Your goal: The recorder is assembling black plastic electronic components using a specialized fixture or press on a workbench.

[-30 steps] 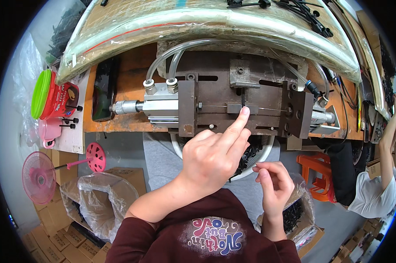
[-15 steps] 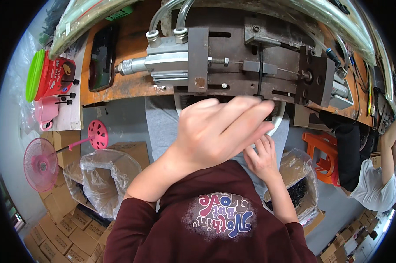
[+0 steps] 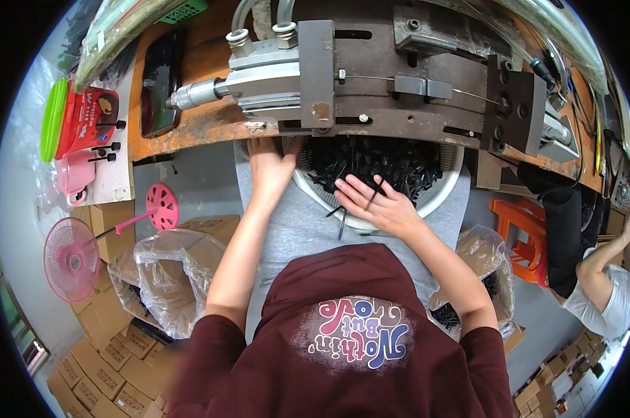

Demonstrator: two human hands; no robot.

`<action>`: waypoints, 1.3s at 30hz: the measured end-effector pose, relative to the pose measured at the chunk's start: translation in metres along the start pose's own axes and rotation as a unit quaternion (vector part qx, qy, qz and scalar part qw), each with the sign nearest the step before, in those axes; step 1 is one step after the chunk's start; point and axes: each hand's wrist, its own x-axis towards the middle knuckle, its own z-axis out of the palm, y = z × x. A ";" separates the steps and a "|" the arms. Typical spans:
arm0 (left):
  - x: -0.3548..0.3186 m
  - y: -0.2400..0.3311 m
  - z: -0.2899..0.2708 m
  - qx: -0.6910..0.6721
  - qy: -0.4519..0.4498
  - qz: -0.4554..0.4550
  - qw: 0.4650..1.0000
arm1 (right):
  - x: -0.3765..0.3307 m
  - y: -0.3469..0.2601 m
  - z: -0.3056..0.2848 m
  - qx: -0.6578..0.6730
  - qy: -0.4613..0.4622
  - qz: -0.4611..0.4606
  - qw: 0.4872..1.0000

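Head view looks straight down past a dark red shirt at 6 o'clock to a grey-clad lap, where a round white basin sits heaped with small black pins. Right hand, just below the middle, lies palm down over the near rim of the basin with fingers spread and slightly curled, a few black pins caught between and under them; one pin pokes down from the hand toward 6 o'clock. Left hand, toward 10 o'clock of the right one, rests open and flat against the basin's left rim, its fingertips tucked under the edge of the orange work surface, gripping nothing that shows. At 8 o'clock a clear plastic bag stands open among cardboard boxes, with a pink fan beside it at 9 o'clock. At 4 o'clock another plastic bag holds more dark pins. Farther off, at 12 o'clock, a heavy brown metal press with a silver air cylinder is mounted on the surface. An orange stool sits at 3 o'clock, next to another person's arm.
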 end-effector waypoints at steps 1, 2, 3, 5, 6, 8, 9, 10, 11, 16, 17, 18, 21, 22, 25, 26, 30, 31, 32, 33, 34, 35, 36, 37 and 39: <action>0.007 -0.010 0.008 0.018 0.006 0.015 1.000 | 0.004 0.000 0.004 -0.028 0.019 0.011 0.999; 0.014 -0.015 0.016 0.026 -0.037 0.008 0.999 | 0.009 0.001 0.007 -0.057 0.036 0.024 0.997; 0.015 -0.020 0.022 0.036 -0.080 -0.003 0.996 | 0.013 0.002 0.007 -0.049 0.036 0.039 0.997; 0.013 -0.026 0.036 0.088 -0.126 -0.011 0.988 | 0.022 0.009 0.008 -0.030 0.042 0.077 0.996; 0.009 -0.030 0.040 0.104 -0.122 -0.009 0.987 | 0.025 0.013 0.009 -0.021 0.044 0.099 0.994; 0.004 -0.029 0.042 0.135 -0.116 -0.001 0.984 | 0.029 0.023 0.009 -0.025 0.055 0.122 0.991; 0.003 -0.024 0.040 0.138 -0.142 -0.008 0.980 | 0.029 0.027 0.011 -0.001 0.042 0.137 0.990; 0.003 -0.020 0.036 0.142 -0.168 -0.016 0.975 | 0.029 0.031 0.014 0.023 0.030 0.152 0.988; 0.004 -0.017 0.030 0.149 -0.191 -0.025 0.970 | 0.034 0.036 0.014 0.048 0.022 0.164 0.985; -0.002 -0.017 0.024 0.157 -0.215 -0.058 0.962 | 0.040 0.051 0.005 0.118 -0.024 0.164 0.979; -0.002 -0.019 0.023 0.148 -0.205 -0.062 0.966 | 0.042 0.049 0.002 0.114 -0.027 0.160 0.980; -0.003 -0.020 0.022 0.138 -0.195 -0.066 0.969 | 0.044 0.047 -0.002 0.110 -0.031 0.157 0.981; -0.013 -0.015 0.010 0.130 -0.144 -0.015 0.981 | 0.037 0.039 -0.019 0.145 -0.032 0.166 0.975; -0.017 -0.013 0.005 0.133 -0.125 0.002 0.983 | 0.035 0.035 -0.027 0.152 -0.038 0.162 0.974; -0.031 0.000 -0.004 0.091 -0.085 -0.002 0.992 | 0.018 0.017 -0.040 0.171 -0.055 0.178 0.967; -0.039 0.002 -0.006 0.079 -0.056 -0.006 0.995 | 0.013 0.008 -0.043 0.173 -0.004 0.178 0.969; -0.055 0.029 -0.021 0.042 -0.070 -0.004 0.997 | 0.003 -0.020 -0.063 0.155 0.115 0.183 0.964; -0.052 0.041 -0.027 0.059 -0.066 0.038 0.995 | 0.005 -0.023 -0.072 0.197 0.169 0.182 0.948; -0.053 0.050 -0.031 0.076 -0.063 0.078 0.992 | 0.010 -0.025 -0.081 0.252 0.219 0.186 0.924; -0.055 0.055 -0.033 0.079 -0.078 0.083 0.990 | 0.016 -0.026 -0.092 0.298 0.238 0.174 0.908; -0.058 0.062 -0.035 0.073 -0.078 0.087 0.990 | 0.021 -0.027 -0.105 0.343 0.257 0.161 0.889; -0.058 0.069 -0.037 0.066 -0.073 0.094 0.991 | 0.026 -0.024 -0.128 0.360 0.270 0.143 0.881; -0.058 0.075 -0.038 0.059 -0.066 0.101 0.991 | 0.030 -0.023 -0.149 0.375 0.285 0.122 0.874; -0.056 0.080 -0.038 0.043 -0.064 0.109 0.991 | 0.041 -0.039 -0.162 0.369 0.445 0.158 0.800; -0.051 0.093 -0.043 0.039 -0.059 0.139 0.988 | 0.072 -0.046 -0.196 0.359 0.651 0.149 0.652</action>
